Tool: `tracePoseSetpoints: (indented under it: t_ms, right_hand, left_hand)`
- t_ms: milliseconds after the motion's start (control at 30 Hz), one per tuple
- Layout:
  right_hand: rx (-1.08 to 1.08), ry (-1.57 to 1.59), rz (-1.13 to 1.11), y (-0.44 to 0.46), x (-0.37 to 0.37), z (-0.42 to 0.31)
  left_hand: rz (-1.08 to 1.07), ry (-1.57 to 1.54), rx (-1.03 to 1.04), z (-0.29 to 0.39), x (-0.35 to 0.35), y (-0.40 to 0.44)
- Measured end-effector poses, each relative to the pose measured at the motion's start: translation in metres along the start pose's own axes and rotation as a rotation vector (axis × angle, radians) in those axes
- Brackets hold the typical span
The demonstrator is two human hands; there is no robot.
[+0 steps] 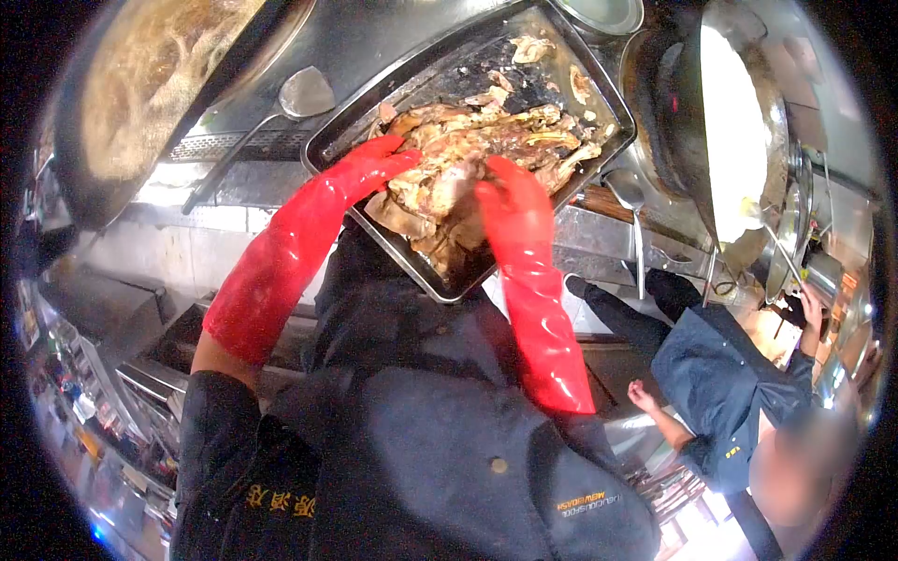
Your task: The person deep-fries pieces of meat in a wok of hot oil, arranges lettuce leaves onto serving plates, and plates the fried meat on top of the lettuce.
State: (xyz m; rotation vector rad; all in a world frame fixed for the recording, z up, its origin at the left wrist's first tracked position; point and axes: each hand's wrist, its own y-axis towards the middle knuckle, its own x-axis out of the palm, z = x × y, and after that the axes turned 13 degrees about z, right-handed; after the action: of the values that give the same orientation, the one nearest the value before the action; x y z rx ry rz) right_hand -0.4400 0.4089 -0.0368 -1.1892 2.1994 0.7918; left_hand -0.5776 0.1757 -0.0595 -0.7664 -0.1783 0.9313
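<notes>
Both of my hands wear long red rubber gloves. A dark rectangular metal tray (418,268) lies tilted in view, bearing a large heap of cooked, browned meat (449,154) with bones. My left hand (374,168) touches the heap's left side, its fingers stretched over the meat and apart. At the near right side of the heap, my right hand (513,198) presses on the meat; its fingertips are blurred, so what they hold, if anything, cannot be made out. Loose scraps (531,49) lie at the far end of the tray.
A large pot of bubbling brown liquid (154,84) stands at the upper left, with a ladle (307,93) beside it. Another ladle (625,190) lies right of the tray. A wok with white contents (734,131) and a co-worker in dark clothing (716,383) are at the right.
</notes>
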Motion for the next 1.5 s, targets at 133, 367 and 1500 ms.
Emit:
tracePoseSetpoints:
  t_ms: [133, 367, 1500]
  right_hand:
    - [-0.309, 0.077, 0.029, 0.008, 0.069, 0.003]
    - [-0.069, 0.171, 0.218, 0.008, 0.030, -0.025]
    - [0.165, -0.067, 0.214, 0.013, 0.017, 0.043]
  left_hand:
    - [0.044, -0.018, -0.050, -0.023, 0.009, 0.029]
    - [0.002, -0.032, -0.036, -0.014, 0.009, 0.025]
    - [-0.017, -0.129, -0.048, -0.061, 0.010, 0.064]
